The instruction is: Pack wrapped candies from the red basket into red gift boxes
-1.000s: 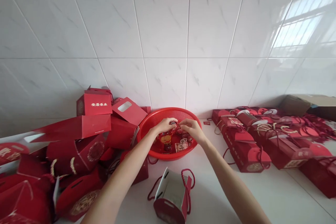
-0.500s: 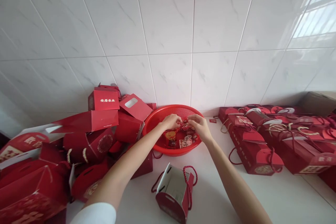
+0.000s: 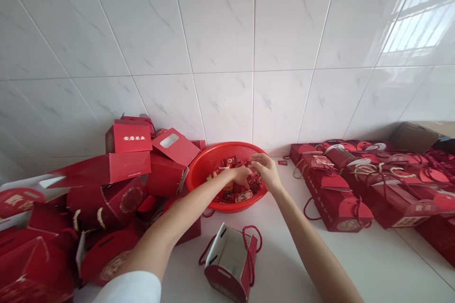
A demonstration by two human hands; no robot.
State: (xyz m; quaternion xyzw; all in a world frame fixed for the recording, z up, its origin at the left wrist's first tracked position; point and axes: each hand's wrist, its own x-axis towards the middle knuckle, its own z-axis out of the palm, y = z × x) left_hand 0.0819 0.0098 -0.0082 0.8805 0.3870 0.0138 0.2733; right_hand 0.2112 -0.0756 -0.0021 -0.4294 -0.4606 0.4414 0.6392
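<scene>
A red plastic colander basket (image 3: 194,177) holds several small wrapped sweets (image 3: 243,196) in red and gold wrappers. My left hand (image 3: 242,176) reaches down inside it among the sweets, its fingertips hidden. Over the basket's right side, my right hand (image 3: 266,170) is curled with its fingers bent inward. Red wrappers show just below that hand; whether it grips any is unclear. In front of the basket stands an open red gift box (image 3: 227,281) with a pale inside and twisted red cord handles.
Empty-looking red cartons (image 3: 128,137) lie heaped on the left. Closed red gift boxes (image 3: 337,203) with cord handles stand in rows on the right. A brown cardboard box (image 3: 414,137) is at the far right. Behind rises a tiled wall (image 3: 223,109).
My left hand has moved lower and right into the sweets, whose arrangement has shifted. My right hand stays at the basket's right side. The whole view has shifted slightly.
</scene>
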